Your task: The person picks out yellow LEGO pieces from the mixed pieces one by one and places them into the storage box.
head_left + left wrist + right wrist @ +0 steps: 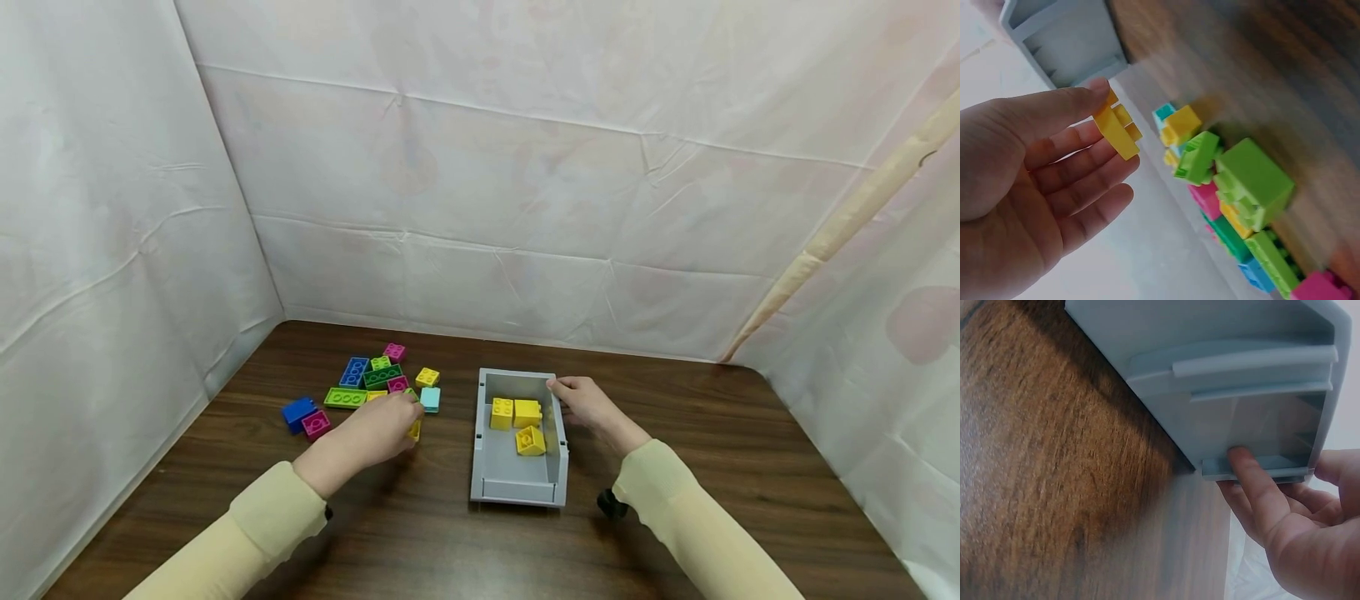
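My left hand pinches a yellow brick between thumb and fingers, studs facing outward. Just beyond it lies the pile of bricks, with a lime green brick and a smaller green brick in the left wrist view. My right hand grips the far right corner of a grey bin, thumb at the rim and one finger against the outer wall. Inside the bin sit three yellow bricks.
Left of the bin are a light blue brick, another yellow brick, a dark green brick, blue bricks and pink bricks. White sheets hang around the brown table.
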